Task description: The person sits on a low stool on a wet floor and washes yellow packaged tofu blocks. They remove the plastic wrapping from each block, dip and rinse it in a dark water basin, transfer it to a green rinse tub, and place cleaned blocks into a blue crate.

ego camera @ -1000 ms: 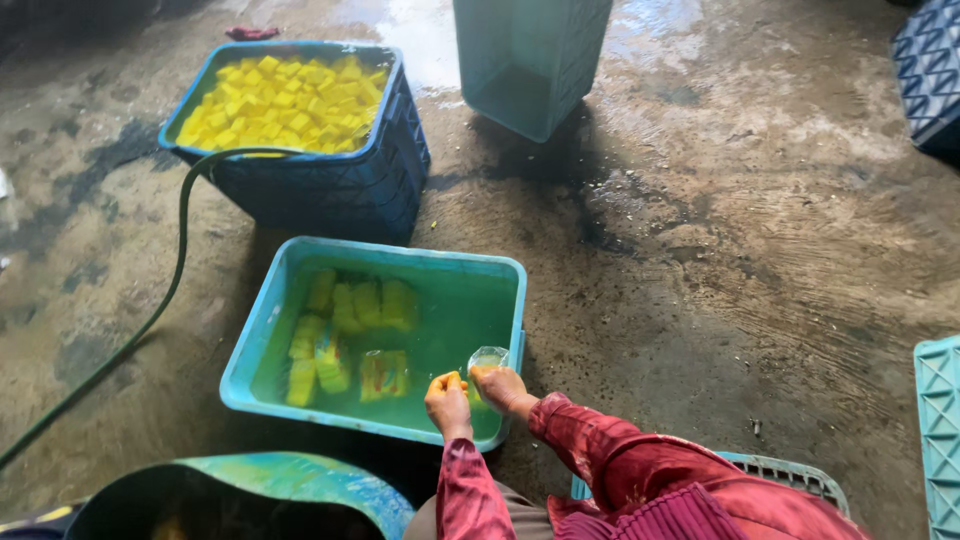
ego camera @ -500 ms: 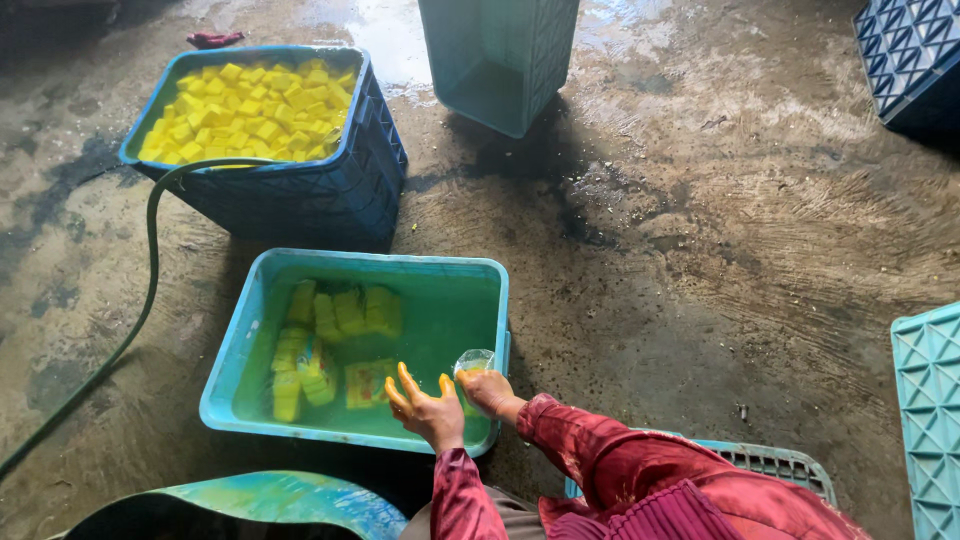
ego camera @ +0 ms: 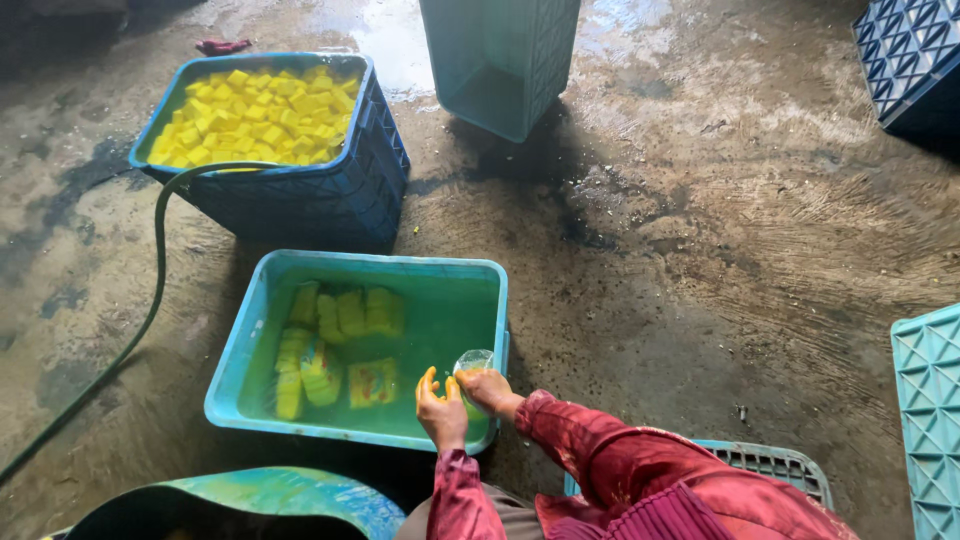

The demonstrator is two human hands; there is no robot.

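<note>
Holding a clear bag (ego camera: 474,362) — right hand (ego camera: 490,390), left hand (ego camera: 441,413) beside, over teal tub (ego camera: 232,390)

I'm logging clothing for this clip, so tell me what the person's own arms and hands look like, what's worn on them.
Both arms wear long, loose sleeves of dark red to maroon fabric with a faint mottled pattern, gathered at the wrists. The left hand and right hand are bare: no gloves. The fingertips of the left hand are stained yellow. Whether there are rings or a watch is too small to tell.
</note>
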